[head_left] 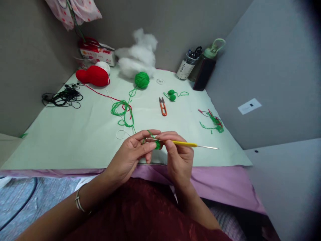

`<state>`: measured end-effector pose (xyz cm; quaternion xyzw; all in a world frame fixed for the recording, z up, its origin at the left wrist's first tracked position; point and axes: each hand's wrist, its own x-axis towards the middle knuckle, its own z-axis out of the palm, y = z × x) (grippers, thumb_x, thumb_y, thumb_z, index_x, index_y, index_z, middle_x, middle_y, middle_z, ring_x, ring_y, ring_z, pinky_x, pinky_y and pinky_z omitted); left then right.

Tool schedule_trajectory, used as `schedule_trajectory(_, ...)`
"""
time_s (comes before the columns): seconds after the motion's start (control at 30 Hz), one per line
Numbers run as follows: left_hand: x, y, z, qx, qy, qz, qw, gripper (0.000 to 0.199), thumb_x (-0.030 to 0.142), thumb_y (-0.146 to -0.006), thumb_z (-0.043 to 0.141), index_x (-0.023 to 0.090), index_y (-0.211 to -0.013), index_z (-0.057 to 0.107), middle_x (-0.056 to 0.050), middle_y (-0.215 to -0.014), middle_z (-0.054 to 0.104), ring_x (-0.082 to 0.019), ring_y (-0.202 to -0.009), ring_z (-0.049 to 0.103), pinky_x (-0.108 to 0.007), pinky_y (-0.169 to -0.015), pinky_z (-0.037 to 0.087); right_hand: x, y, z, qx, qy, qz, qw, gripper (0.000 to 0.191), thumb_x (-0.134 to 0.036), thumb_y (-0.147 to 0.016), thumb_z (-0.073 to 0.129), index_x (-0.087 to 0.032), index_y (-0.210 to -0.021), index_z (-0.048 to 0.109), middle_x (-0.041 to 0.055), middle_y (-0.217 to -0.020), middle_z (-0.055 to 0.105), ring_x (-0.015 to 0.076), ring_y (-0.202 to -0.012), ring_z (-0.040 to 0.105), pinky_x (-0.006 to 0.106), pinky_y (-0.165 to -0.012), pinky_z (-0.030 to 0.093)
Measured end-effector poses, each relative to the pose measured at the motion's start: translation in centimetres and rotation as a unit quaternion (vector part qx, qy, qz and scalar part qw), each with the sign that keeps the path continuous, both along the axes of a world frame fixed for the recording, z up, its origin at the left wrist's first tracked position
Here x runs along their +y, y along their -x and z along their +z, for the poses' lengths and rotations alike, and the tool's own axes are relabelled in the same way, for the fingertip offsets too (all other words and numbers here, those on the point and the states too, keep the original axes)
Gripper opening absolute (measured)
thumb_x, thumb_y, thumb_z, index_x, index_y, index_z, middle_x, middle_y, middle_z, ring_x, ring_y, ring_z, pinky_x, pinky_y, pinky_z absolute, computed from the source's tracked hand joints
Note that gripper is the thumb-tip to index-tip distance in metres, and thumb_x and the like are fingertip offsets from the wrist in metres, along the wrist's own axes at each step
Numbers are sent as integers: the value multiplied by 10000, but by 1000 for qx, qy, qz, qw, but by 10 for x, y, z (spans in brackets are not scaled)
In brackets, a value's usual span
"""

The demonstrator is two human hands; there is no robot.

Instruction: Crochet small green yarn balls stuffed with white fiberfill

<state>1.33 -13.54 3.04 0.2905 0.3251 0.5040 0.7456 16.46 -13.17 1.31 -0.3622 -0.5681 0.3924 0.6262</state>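
Note:
Between the fingertips of my left hand (135, 149) is a small green crochet piece (157, 145), partly covered by the fingers. Green yarn passes over the raised left index finger and trails back to loose green loops (122, 112) and a green yarn ball (142, 80). My right hand (179, 154) pinches a crochet hook (185, 144) with a yellow grip; its thin metal shaft points left and meets the green piece. The hook's other metal end sticks out to the right. Orange thread snips (163, 107) lie beyond my hands.
Two small green crocheted balls (172, 95) with tails lie past the snips. At right are yarn scraps (215, 122); at left, a red piece (94, 76) and tangled black cord (65, 96). White stuffing (140, 53), a pen cup (186, 67) and bottle (209, 53) stand at the back.

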Motion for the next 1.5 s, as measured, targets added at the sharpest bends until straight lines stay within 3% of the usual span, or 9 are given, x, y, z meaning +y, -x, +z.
schedule_trajectory(0.17, -2, -2, -1, 28, -4, 17, 999, 249, 197, -824, 818, 210, -1072, 793, 2, -819, 691, -76, -636, 607, -203, -657, 522, -1, -1, -7, 13, 32, 3, 999, 159, -281, -997, 605, -238, -994, 758, 29, -913, 736, 139, -745, 657, 306, -679, 553)
schedule_trajectory(0.53, -3, 0, 0, 25, 3, 25, 999, 182, 223, -833, 811, 203, -1013, 790, 12, -814, 674, -89, -668, 648, -215, -676, 545, 1, -3, -1, 111, 50, 44, 992, 194, -302, -1029, 550, -206, -947, 697, 40, -881, 759, 125, -674, 669, 271, -618, 575)
schedule_trajectory(0.8, -5, 1, -2, 106, -70, 47, 991, 150, 261, -893, 767, 235, -1039, 788, 15, -815, 674, -104, -720, 660, -227, -736, 540, -11, -7, 4, -40, -57, -24, 997, 210, -187, -1042, 498, -229, -1045, 703, 38, -967, 758, 138, -748, 686, 313, -686, 580)
schedule_trajectory(1.0, -4, 1, -4, 127, -82, 62, 987, 301, 215, -824, 835, 250, -1116, 772, 49, -754, 637, -68, -639, 632, -176, -653, 515, -15, -6, 0, -263, -242, -80, 930, 224, -133, -1021, 497, -217, -1154, 656, 70, -991, 751, 200, -929, 729, 360, -751, 617)
schedule_trajectory(1.13, -5, 1, -4, 60, -32, 41, 997, 464, 235, -811, 851, 253, -1257, 724, 51, -772, 615, -28, -537, 532, -144, -527, 446, -17, -4, -7, -377, -274, -151, 872, 301, -103, -967, 610, -266, -1211, 681, 73, -1103, 732, 205, -1002, 720, 347, -779, 626)
schedule_trajectory(1.2, -4, 2, -2, 8, 20, -3, 1000, 460, 263, -833, 834, 222, -1277, 722, 68, -688, 525, -3, -474, 411, -122, -457, 363, -17, -4, -7, -353, -263, -151, 885, 317, -105, -967, 604, -291, -1206, 696, 62, -1092, 727, 208, -999, 713, 360, -776, 624)
schedule_trajectory(1.33, 0, 6, 1, -27, 48, -26, 998, 355, 218, -857, 801, 189, -1209, 764, 76, -675, 440, 28, -451, 232, -104, -414, 235, -12, -2, 0, -121, -122, -98, 980, 221, -182, -1020, 507, -246, -1043, 718, 47, -894, 708, 182, -772, 667, 359, -662, 576)
schedule_trajectory(1.4, 0, 6, 2, -9, 25, -13, 1000, 321, 213, -857, 800, 214, -1176, 778, 49, -749, 511, 36, -454, 246, -109, -411, 226, -8, 0, 3, -24, -54, -60, 996, 212, -223, -1028, 510, -233, -974, 715, 36, -846, 688, 157, -694, 628, 334, -621, 545)
schedule_trajectory(1.5, -2, 2, -1, 29, -4, 3, 1000, 321, 237, -836, 825, 255, -1154, 786, 27, -824, 578, 30, -464, 306, -116, -406, 244, -5, 4, 2, -5, -32, -17, 999, 187, -216, -1016, 553, -244, -991, 736, 38, -909, 725, 164, -789, 670, 323, -669, 557)
